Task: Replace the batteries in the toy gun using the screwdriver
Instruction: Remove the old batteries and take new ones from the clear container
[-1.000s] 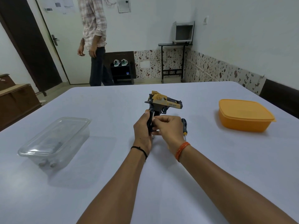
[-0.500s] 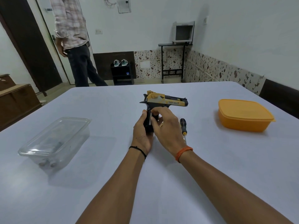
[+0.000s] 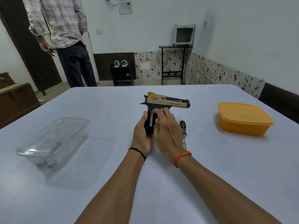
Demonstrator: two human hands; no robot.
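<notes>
The yellow and black toy gun (image 3: 166, 101) stands upright at the middle of the white table (image 3: 194, 167), barrel pointing right. My left hand (image 3: 142, 131) is wrapped around the black grip from the left. My right hand (image 3: 166, 128) rests on the grip's right side, fingers spread over it below the trigger. A pale strip shows on the grip between my two hands. The screwdriver (image 3: 183, 128), black handle and thin shaft, lies on the table just right of my right hand, untouched.
A clear plastic container (image 3: 53, 139) with a lid stands at the left, small dark items at its bottom. An orange lidded box (image 3: 244, 118) sits at the right. A person in a checked shirt (image 3: 63, 38) stands beyond the table's far left edge.
The gun has turned so its barrel points further right. My right hand has moved from pinching the grip's base to lying spread along its side. The standing person has walked left and nearer.
</notes>
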